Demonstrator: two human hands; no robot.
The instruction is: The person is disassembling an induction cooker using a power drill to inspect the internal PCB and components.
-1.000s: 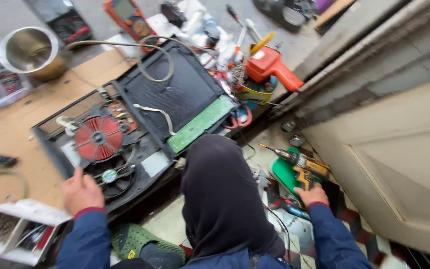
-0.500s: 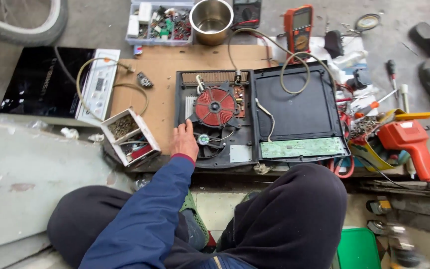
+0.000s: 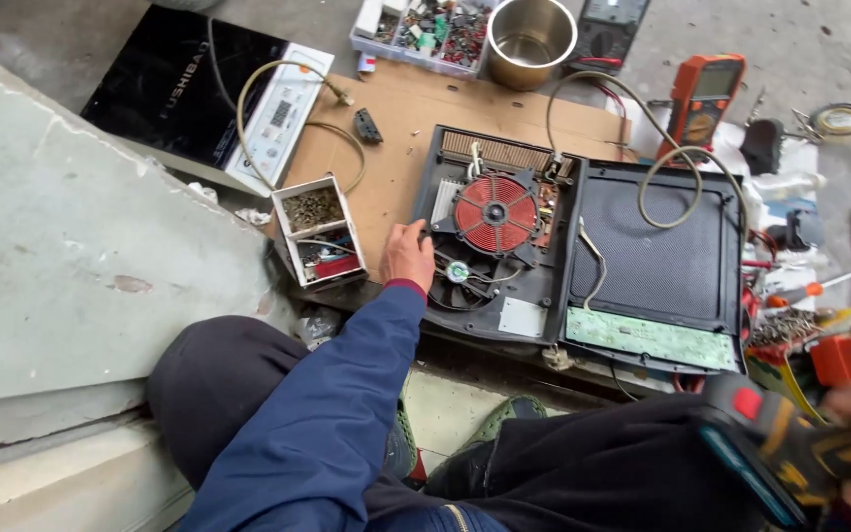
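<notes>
Induction cooker [image 3: 544,256], opened: black plastic base lies flat on a brown cardboard sheet [image 3: 396,138], with a red spiral coil [image 3: 496,213] at its centre, a round fan below it and copper-coloured fins along the far edge. The black top panel [image 3: 662,251] is folded out to the right, a green circuit board [image 3: 650,340] along its near edge.

Cordless drill [image 3: 790,448], black and yellow, blurred, at lower right.

A red spiral coil [image 3: 495,213] is showing inside the black cooker base [image 3: 490,241], beside a pale green circuit board [image 3: 650,339]. An orange multimeter [image 3: 705,99] is lying on brown cardboard [image 3: 401,128]; the sleeve [image 3: 332,404] is showing blue.
</notes>
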